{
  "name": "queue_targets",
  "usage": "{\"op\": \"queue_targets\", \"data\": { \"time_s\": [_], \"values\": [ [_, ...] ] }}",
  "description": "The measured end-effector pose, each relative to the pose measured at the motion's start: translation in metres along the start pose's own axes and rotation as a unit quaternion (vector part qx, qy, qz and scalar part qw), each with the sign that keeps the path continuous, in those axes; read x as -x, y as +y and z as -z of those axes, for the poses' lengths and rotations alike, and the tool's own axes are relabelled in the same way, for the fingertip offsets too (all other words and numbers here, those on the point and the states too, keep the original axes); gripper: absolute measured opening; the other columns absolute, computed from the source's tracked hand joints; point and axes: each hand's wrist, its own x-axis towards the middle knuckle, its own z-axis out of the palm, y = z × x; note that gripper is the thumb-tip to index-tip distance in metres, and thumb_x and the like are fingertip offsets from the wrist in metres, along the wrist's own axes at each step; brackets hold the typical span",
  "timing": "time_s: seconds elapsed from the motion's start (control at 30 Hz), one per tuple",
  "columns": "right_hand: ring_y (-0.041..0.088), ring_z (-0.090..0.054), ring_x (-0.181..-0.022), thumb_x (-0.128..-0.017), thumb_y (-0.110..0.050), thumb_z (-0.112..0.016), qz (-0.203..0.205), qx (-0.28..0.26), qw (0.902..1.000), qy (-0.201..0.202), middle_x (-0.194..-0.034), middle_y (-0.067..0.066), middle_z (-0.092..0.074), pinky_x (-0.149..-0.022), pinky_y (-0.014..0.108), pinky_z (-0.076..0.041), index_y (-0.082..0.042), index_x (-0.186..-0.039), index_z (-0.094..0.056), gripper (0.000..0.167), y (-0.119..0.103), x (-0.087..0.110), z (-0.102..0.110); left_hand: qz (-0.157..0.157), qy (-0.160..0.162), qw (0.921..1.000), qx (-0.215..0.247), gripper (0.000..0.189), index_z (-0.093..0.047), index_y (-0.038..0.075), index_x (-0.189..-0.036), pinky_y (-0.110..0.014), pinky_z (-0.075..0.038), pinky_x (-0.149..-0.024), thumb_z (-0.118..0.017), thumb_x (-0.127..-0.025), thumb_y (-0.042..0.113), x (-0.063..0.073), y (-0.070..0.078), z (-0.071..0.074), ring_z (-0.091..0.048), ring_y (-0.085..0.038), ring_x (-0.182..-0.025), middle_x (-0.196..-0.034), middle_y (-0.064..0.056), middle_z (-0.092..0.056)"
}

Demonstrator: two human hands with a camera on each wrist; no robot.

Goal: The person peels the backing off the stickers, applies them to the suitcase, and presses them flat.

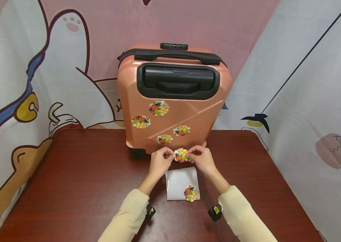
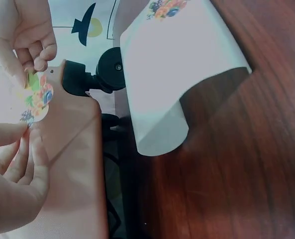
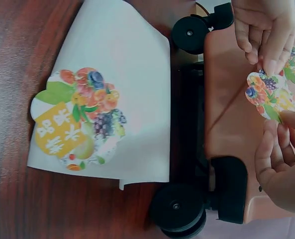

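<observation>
A fruit-print sticker [image 1: 181, 155] with a scalloped edge is stretched between both hands, in front of the lower part of an upright pink suitcase [image 1: 194, 111]. My left hand [image 1: 160, 162] pinches its left edge with thumb and fingers. The opposite edge is pinched by my right hand [image 1: 202, 159]. On the suitcase face are several similar stickers, among them one upper sticker [image 1: 159, 108] and one lower sticker [image 1: 164, 139]. Below the hands lies a curled white backing sheet [image 1: 178, 185]; another fruit sticker [image 3: 82, 119] sits at its near right corner.
The suitcase stands on a dark reddish wooden table [image 1: 98, 188], its black wheels [image 3: 179, 209] toward the person. Behind it hangs a cartoon-printed cloth [image 1: 104, 37]. Black wrist cameras [image 1: 215, 212] are strapped at both sleeves.
</observation>
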Motion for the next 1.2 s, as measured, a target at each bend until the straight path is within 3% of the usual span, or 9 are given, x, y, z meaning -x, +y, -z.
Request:
{"op": "queue_targets", "data": {
  "time_s": [0.23,0.43,0.53,0.77,1.0,1.2],
  "values": [
    [0.029,-0.058,-0.058,-0.076,0.009,-0.065,0.005,0.006,0.9993,0.035,-0.070,0.025,-0.060,-0.051,0.028,-0.049,0.011,-0.078,-0.061,0.005,-0.026,0.001,-0.002,-0.014,0.047,0.9986,-0.022,0.007,-0.065,0.007,-0.073,-0.025,-0.047,-0.059,-0.071,-0.076,0.004,-0.007,0.008,-0.003,-0.058,-0.013,-0.061,-0.067,-0.001,-0.063],
    [0.021,-0.057,-0.054,-0.076,0.006,-0.068,0.012,0.014,0.9975,0.069,-0.068,0.017,-0.063,-0.047,0.022,-0.045,0.008,-0.078,-0.063,0.005,-0.013,-0.011,-0.004,-0.021,0.078,0.9957,-0.045,0.008,-0.065,0.008,-0.071,-0.027,-0.046,-0.058,-0.071,-0.075,0.004,-0.012,0.016,-0.004,-0.057,-0.012,-0.059,-0.065,0.000,-0.062],
    [0.018,-0.056,-0.052,-0.076,0.001,-0.070,0.021,0.031,0.9956,0.086,-0.064,0.012,-0.062,-0.046,0.021,-0.044,0.006,-0.078,-0.064,0.008,-0.010,-0.015,-0.004,-0.021,0.088,0.9948,-0.048,0.007,-0.066,0.008,-0.071,-0.027,-0.047,-0.059,-0.070,-0.076,0.004,-0.014,0.018,-0.004,-0.057,-0.011,-0.059,-0.065,0.000,-0.062],
    [0.027,-0.058,-0.053,-0.074,-0.002,-0.072,0.033,0.050,0.9912,0.118,-0.059,0.009,-0.060,-0.045,0.021,-0.043,0.003,-0.075,-0.065,0.008,-0.014,-0.017,-0.007,-0.029,0.104,0.9923,-0.061,0.006,-0.067,0.007,-0.071,-0.030,-0.047,-0.061,-0.069,-0.076,0.004,-0.018,0.022,-0.005,-0.058,-0.012,-0.059,-0.066,-0.001,-0.063],
    [0.014,-0.055,-0.048,-0.074,0.000,-0.071,0.036,0.054,0.9890,0.133,-0.057,0.009,-0.060,-0.045,0.020,-0.042,0.004,-0.075,-0.066,0.007,-0.016,-0.019,-0.009,-0.042,0.120,0.9895,-0.069,0.006,-0.067,0.006,-0.070,-0.031,-0.048,-0.060,-0.069,-0.076,0.003,-0.021,0.023,-0.006,-0.059,-0.013,-0.058,-0.065,-0.002,-0.064],
    [0.026,-0.059,-0.052,-0.075,-0.001,-0.071,0.035,0.063,0.9875,0.141,-0.058,0.010,-0.060,-0.046,0.020,-0.042,0.003,-0.074,-0.066,0.006,-0.018,-0.021,-0.009,-0.048,0.127,0.9884,-0.068,0.005,-0.068,0.004,-0.071,-0.031,-0.049,-0.059,-0.069,-0.076,0.002,-0.023,0.023,-0.007,-0.060,-0.013,-0.057,-0.065,-0.003,-0.065]
  ]
}}
